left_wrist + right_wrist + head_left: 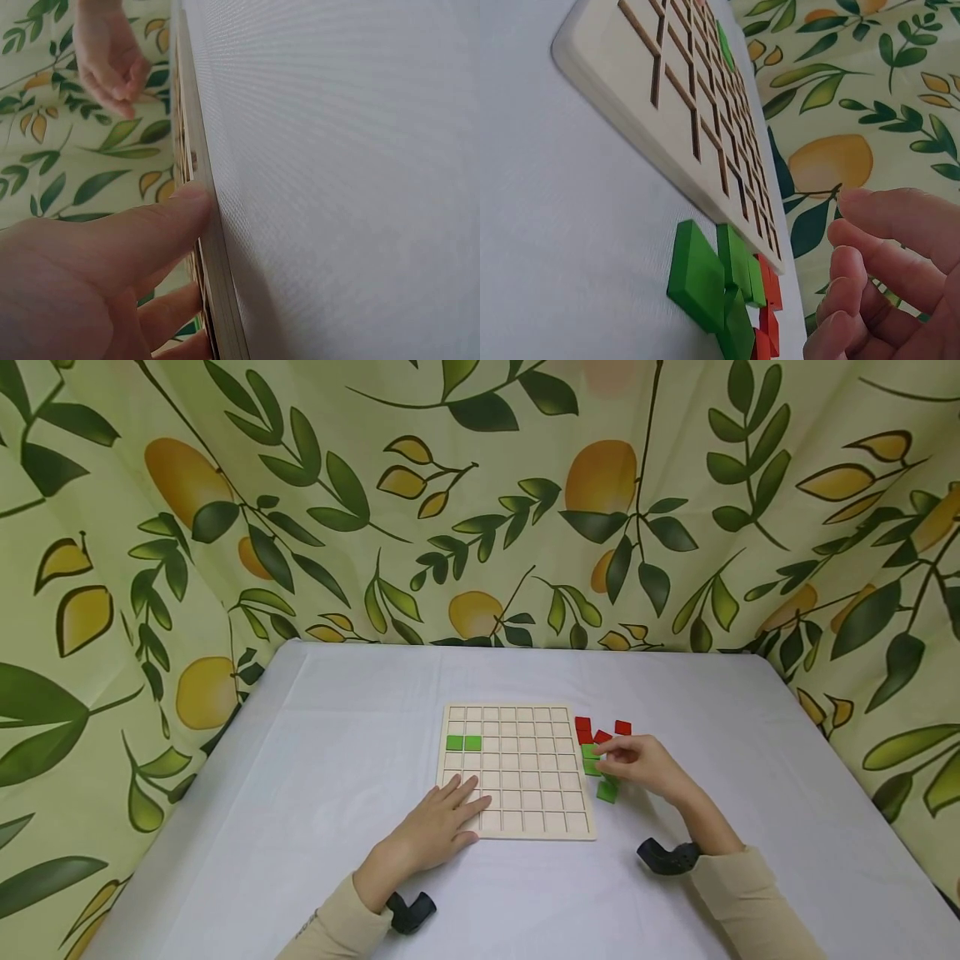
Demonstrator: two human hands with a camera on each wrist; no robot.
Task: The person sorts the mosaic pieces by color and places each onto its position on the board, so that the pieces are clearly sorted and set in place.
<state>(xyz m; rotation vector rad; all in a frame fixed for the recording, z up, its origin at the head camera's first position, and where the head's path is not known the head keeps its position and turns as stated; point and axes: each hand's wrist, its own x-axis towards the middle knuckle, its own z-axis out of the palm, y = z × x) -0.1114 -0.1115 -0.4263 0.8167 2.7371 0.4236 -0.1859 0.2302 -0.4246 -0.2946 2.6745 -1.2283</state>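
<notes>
A pale wooden grid board (532, 777) lies flat on the table. Two green square tiles (463, 743) sit side by side in cells near its left edge. My left hand (431, 827) rests on the board's lower left corner with fingers spread; in the left wrist view its thumb touches the board edge (217, 277). Over the loose tiles right of the board hovers my right hand (641, 764), fingers loosely bent. The right wrist view shows no tile between its fingers. Loose green tiles (697, 277) lie below it, partly hidden in the head view.
Several red tiles (583, 724) lie near the board's upper right edge, just beyond the green ones. A white cloth (337, 735) covers the table. Behind it hangs a leaf-and-fruit patterned curtain (480, 527). Black wrist devices (667, 857) are worn on both wrists.
</notes>
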